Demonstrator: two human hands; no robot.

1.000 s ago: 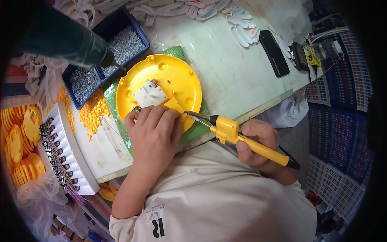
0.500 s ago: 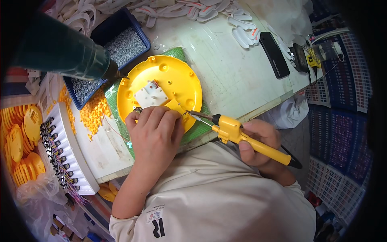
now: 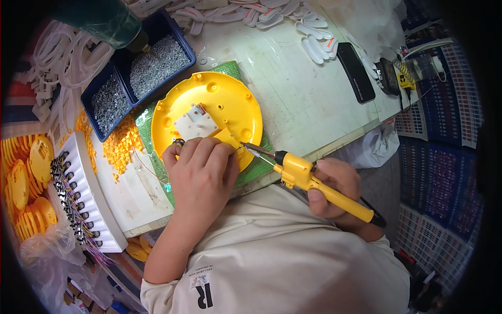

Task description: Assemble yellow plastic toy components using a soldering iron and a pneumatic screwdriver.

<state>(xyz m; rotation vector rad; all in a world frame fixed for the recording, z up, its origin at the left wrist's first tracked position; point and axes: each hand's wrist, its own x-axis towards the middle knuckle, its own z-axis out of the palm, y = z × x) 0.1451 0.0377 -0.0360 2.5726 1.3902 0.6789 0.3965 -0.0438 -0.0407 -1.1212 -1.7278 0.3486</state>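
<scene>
My right hand (image 3: 337, 186) is wrapped round a yellow soldering gun (image 3: 319, 186), thumb below and fingers above. Its metal tip points left and meets a small yellow flat piece (image 3: 226, 137) beside my left fingertips. My left hand (image 3: 201, 167) lies over the near part of a round yellow plastic shell (image 3: 235, 99), fingers bent and pressed together; what they pinch is hidden beneath them. A small dark round part (image 3: 179, 142) peeks out by the left knuckles. Inside the shell sits a white gearbox-like block (image 3: 195, 124). The shell rests on a green mat (image 3: 230, 68).
A blue two-part bin (image 3: 128, 97) of screws stands behind left, under a hanging green power screwdriver (image 3: 112, 26). Small yellow parts (image 3: 123, 146) and a white tray of wired parts (image 3: 99, 193) lie left. A black phone (image 3: 355, 72) and white plastic pieces (image 3: 314, 42) lie far right.
The hanging green screwdriver has swung up and away from the shell, uncovering more of the screw bin. My right hand and the soldering gun have shifted very slightly; my left hand stays put.
</scene>
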